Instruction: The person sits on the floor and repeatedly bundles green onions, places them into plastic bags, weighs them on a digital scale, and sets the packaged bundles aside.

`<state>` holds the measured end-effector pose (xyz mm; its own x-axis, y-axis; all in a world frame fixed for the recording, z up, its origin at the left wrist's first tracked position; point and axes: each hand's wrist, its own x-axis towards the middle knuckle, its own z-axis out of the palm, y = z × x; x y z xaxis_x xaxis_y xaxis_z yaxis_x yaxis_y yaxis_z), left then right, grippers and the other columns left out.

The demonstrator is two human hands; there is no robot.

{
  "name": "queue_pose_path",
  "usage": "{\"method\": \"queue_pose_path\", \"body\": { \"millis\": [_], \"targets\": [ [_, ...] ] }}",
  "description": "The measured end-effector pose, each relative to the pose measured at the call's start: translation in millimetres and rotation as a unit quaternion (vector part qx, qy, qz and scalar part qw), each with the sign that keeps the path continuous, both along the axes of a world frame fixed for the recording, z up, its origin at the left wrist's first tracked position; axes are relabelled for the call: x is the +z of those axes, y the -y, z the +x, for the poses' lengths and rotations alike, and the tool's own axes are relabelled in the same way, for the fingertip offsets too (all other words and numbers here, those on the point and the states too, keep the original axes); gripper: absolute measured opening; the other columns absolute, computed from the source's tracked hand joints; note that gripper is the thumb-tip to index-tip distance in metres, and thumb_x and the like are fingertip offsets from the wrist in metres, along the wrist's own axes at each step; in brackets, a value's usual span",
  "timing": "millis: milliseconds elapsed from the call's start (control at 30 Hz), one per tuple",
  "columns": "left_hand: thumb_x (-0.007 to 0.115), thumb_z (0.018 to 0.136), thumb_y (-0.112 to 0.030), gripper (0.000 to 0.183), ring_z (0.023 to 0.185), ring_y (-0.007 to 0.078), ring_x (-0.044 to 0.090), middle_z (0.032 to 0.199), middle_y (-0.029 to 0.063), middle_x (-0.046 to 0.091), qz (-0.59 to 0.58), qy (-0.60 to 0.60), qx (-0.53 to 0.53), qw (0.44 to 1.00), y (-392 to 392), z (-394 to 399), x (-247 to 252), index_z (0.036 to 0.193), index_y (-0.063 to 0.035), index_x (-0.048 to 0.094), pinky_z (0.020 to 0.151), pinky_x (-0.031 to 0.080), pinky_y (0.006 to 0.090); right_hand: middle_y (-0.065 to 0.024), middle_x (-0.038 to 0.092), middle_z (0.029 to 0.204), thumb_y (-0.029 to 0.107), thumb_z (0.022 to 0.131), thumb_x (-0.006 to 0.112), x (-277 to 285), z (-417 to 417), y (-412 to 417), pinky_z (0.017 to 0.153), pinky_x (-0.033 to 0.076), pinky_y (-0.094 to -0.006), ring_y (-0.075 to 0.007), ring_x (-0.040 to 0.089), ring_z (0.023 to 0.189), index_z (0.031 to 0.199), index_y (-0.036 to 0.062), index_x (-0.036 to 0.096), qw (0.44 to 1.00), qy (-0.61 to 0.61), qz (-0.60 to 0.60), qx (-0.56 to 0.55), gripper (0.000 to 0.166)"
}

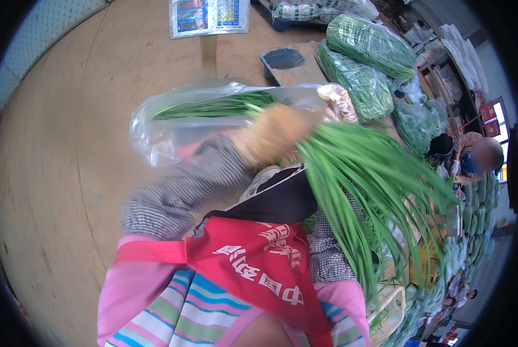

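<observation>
My left hand, in an orange-tan glove and blurred by motion, grips the stem end of a bunch of long, flat green leaves. They look like garlic greens or chives and fan out to the right. Behind this hand, a clear plastic bag lies on the floor, with more green leaves in it. A pale pinkish bundle rests at the bag's right end; what it is cannot be told. My right forearm, in a checked sleeve, runs up behind the leaves, which hide my right hand.
A digital scale's display stands ahead on a post. Plastic-wrapped green vegetables are stacked at upper right, near a dark plastic basin. On the right are a yellow crate, a cream crate and a seated person.
</observation>
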<state>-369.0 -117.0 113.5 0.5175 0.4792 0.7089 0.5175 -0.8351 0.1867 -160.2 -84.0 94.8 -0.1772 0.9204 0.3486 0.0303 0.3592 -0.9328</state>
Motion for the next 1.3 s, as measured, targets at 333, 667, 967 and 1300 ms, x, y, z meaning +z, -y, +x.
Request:
{"method": "queue_pose_path", "body": {
  "millis": [333, 667, 967, 1300],
  "targets": [
    [0.06, 0.078, -0.015, 0.052, 0.104, 0.0299, 0.051, 0.114, 0.0182, 0.053, -0.308, -0.242, 0.273, 0.879, 2, -220, -71, 0.126, -0.0097, 0.042, 0.089, 0.041, 0.0364, -0.0071, 0.061, 0.093, 0.015, 0.082, 0.058, 41, -20, -63, 0.076, 0.048, -0.0258, -0.0136, 0.057, 0.086, 0.098, -0.003, 0.057, 0.985, -0.033, -0.048, 0.164, 0.024],
    [0.06, 0.077, -0.03, 0.065, 0.116, 0.0335, 0.044, 0.127, 0.0177, 0.045, -0.303, -0.332, 0.386, 0.805, -56, -186, -127, 0.134, -0.0159, 0.032, 0.097, 0.036, 0.0387, -0.0048, 0.058, 0.087, 0.009, 0.078, 0.061, 86, -78, -52, 0.065, 0.046, -0.022, -0.0111, 0.055, 0.072, 0.103, -0.0006, 0.054, 0.992, -0.03, -0.111, 0.051, 0.027],
    [0.066, 0.07, -0.032, 0.077, 0.117, 0.0328, 0.043, 0.126, 0.021, 0.045, -0.374, -0.297, 0.323, 0.817, -83, -218, -136, 0.134, -0.0101, 0.03, 0.096, 0.037, 0.0395, -0.013, 0.058, 0.101, 0.016, 0.07, 0.067, 58, -84, -48, 0.078, 0.047, -0.029, -0.0199, 0.058, 0.089, 0.118, 0.0009, 0.049, 0.998, 0.035, -0.016, 0.042, 0.054],
    [0.06, 0.084, -0.019, 0.024, 0.06, 0.008, 0.055, 0.069, 0.0035, 0.059, -0.602, 0.093, 0.027, 0.793, 25, -2, 102, 0.084, 0.0047, 0.062, 0.05, 0.043, 0.0195, -0.0181, 0.053, 0.11, 0.015, 0.075, 0.065, 7, -28, 83, 0.085, 0.045, -0.0351, -0.0329, 0.055, 0.098, 0.125, 0.0007, 0.042, 0.941, 0.213, 0.178, -0.195, 0.057]
  ]
}}
